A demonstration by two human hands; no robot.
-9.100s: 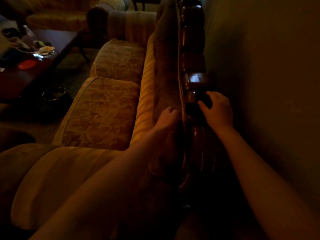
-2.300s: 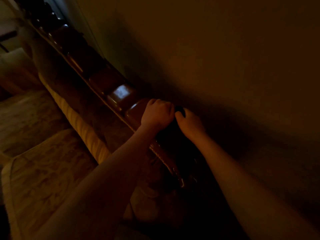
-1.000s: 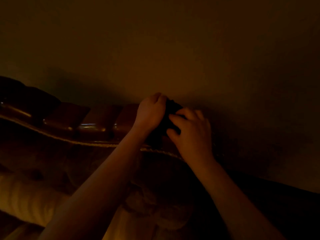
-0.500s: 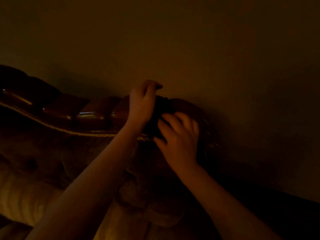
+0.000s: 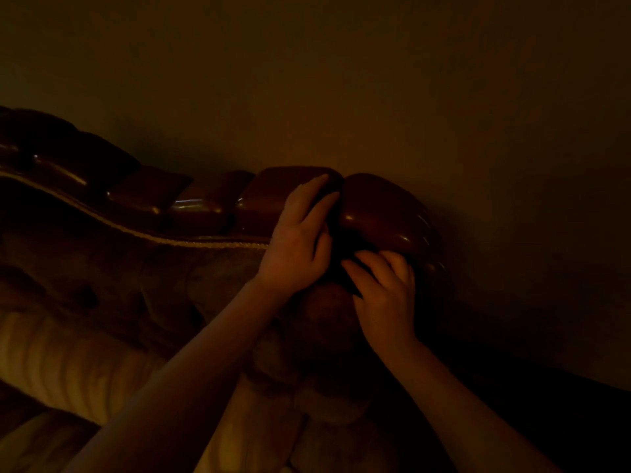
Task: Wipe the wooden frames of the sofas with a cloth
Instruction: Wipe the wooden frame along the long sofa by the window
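The sofa's dark polished wooden frame [image 5: 382, 213] runs along the top of the backrest in rounded carved lobes, close to the wall. A dark cloth [image 5: 338, 244] lies in the groove between two lobes and is hard to make out in the dim light. My left hand [image 5: 297, 244] lies on the frame with its fingers stretched up along the groove over the cloth. My right hand [image 5: 386, 295] sits just below and to the right, its fingers curled into the lower part of the cloth. Most of the cloth is hidden by both hands.
A plain wall [image 5: 375, 80] stands right behind the frame. Below the wood a braided trim [image 5: 191, 242] edges the tufted backrest [image 5: 136, 278]. A striped cushion [image 5: 68, 363] shows at the lower left. The room is very dim.
Both hands have slid down and to the right along the frame with the cloth. My left fingers have flattened out over the groove, and the rounded lobe on the right now shows.
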